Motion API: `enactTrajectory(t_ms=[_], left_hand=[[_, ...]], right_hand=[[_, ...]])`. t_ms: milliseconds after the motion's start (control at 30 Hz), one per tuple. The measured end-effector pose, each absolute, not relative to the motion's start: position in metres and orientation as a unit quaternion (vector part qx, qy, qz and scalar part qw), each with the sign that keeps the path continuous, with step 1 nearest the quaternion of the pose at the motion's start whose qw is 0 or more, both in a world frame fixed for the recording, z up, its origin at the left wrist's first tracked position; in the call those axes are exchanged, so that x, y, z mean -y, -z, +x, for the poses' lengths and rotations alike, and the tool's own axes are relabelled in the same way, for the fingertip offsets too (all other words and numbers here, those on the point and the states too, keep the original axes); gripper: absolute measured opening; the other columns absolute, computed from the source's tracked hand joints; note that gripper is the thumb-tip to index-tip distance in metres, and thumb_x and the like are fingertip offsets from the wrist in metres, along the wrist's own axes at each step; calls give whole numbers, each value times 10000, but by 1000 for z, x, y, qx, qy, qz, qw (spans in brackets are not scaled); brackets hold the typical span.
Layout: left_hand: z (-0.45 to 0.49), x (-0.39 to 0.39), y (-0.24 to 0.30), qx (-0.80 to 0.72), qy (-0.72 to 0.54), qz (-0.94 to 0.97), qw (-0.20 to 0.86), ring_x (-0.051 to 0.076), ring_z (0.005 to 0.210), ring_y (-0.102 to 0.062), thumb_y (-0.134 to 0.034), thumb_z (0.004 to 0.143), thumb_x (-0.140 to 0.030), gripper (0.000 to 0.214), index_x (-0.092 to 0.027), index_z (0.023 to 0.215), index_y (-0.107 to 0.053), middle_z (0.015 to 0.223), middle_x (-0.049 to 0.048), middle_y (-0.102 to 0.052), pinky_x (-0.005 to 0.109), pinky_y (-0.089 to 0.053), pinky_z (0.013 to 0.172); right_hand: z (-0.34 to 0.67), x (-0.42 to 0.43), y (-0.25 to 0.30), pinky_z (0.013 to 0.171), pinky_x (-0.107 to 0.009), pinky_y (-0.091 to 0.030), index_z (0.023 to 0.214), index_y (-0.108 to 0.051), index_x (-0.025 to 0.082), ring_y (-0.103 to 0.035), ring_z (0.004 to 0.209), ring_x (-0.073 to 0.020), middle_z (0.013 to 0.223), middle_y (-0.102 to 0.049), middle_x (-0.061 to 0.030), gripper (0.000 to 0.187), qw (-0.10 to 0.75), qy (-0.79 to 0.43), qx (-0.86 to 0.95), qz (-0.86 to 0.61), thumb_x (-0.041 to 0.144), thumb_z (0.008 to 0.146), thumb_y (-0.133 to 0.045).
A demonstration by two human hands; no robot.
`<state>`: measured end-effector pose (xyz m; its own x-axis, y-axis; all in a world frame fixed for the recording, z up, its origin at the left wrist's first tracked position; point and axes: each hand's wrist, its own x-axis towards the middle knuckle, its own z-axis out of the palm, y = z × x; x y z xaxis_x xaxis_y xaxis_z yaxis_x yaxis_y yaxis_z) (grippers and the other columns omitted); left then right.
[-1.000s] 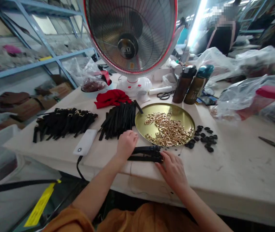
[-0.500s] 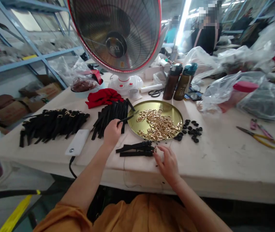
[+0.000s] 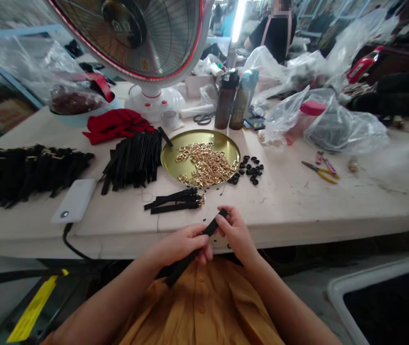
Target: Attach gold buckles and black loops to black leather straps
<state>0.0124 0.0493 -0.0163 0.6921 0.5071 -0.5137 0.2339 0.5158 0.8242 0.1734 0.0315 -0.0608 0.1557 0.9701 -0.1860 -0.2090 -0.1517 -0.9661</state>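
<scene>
Held low over the table's front edge, a black strap (image 3: 182,270) slants up to the right between my two hands. My left hand (image 3: 186,243) is closed around its middle, and my right hand (image 3: 236,233) pinches the upper end. Behind them on the table lie a few black straps with gold buckles (image 3: 175,201). A round gold tray (image 3: 170,165) beyond holds a heap of small gold buckles (image 3: 209,165). Left of the tray is a pile of plain black straps (image 3: 134,158). Small black rings (image 3: 251,168) lie scattered on its right.
A heater fan (image 3: 154,103) and a red cloth (image 3: 116,125) stand behind. Two bottles (image 3: 226,100) are past the tray. Pliers (image 3: 321,172) lie right. A white power bank (image 3: 75,201) with a cable and a heap of buckled straps (image 3: 28,172) are at left. A person (image 3: 276,36) is in the background.
My left hand has drawn a strap from the pile down to the front edge. My right hand has left the buckled straps and now grips that strap's end. The view has turned right.
</scene>
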Motion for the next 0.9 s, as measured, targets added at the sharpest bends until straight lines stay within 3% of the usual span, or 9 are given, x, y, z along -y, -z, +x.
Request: enactTrajectory(t_ms=[100,200,300,400,533,667,800,900], left_hand=[[29,-53,17,-408,-137,377,820,68,479,-545,-457,789,-226,228,-120,982,-514,661,32,-614,146,-383,436],[32,-57,15,-426,-176,295,837,93,572,-596,-481,768,-166,252,-107,1011,-511,755,79,-640,159,-436,480],[30,-61,13,-422,-208,239,849,139,707,-631,-493,759,-126,289,-106,1048,-495,864,116,-645,195,-482,550],[29,-64,13,-415,-223,201,859,156,756,-635,-490,750,-91,313,-107,1063,-483,897,122,-643,214,-495,586],[31,-69,16,-407,-228,175,867,154,750,-634,-480,738,-70,317,-110,1053,-493,894,116,-645,219,-494,588],[32,-73,18,-403,-230,158,872,152,736,-634,-476,743,-72,296,-120,1035,-500,882,110,-648,225,-495,590],[32,-75,20,-404,-226,150,874,150,729,-632,-468,746,-65,280,-116,1019,-506,876,111,-645,221,-495,585],[32,-72,21,-402,-222,152,875,146,733,-628,-471,745,-67,288,-118,1026,-504,883,111,-638,221,-492,588]], right_hand=[[189,-48,62,446,-217,-378,988,-466,203,-450,471,-94,590,-491,51,295,529,-487,419,-554,406,774,-489],[242,-83,75,542,-277,-425,990,-489,181,-507,585,-137,732,-564,-20,309,509,-299,482,-648,410,786,-459],[302,-121,92,646,-346,-417,952,-549,148,-521,658,-180,834,-592,-88,307,381,-87,539,-746,382,775,-460],[334,-147,106,685,-361,-399,1013,-562,142,-529,749,-219,910,-588,-115,361,281,9,563,-777,394,782,-445],[324,-153,111,678,-343,-391,1034,-580,171,-525,797,-238,935,-577,-111,371,221,42,604,-765,414,812,-409],[300,-133,109,701,-324,-386,978,-598,177,-526,782,-217,879,-573,-98,319,236,24,652,-720,329,855,-346],[299,-122,104,690,-313,-395,965,-593,177,-532,734,-191,879,-573,-87,295,245,-42,661,-708,357,835,-399],[309,-134,100,616,-296,-390,899,-612,183,-528,659,-172,800,-585,-58,261,203,-127,657,-715,376,776,-486]])
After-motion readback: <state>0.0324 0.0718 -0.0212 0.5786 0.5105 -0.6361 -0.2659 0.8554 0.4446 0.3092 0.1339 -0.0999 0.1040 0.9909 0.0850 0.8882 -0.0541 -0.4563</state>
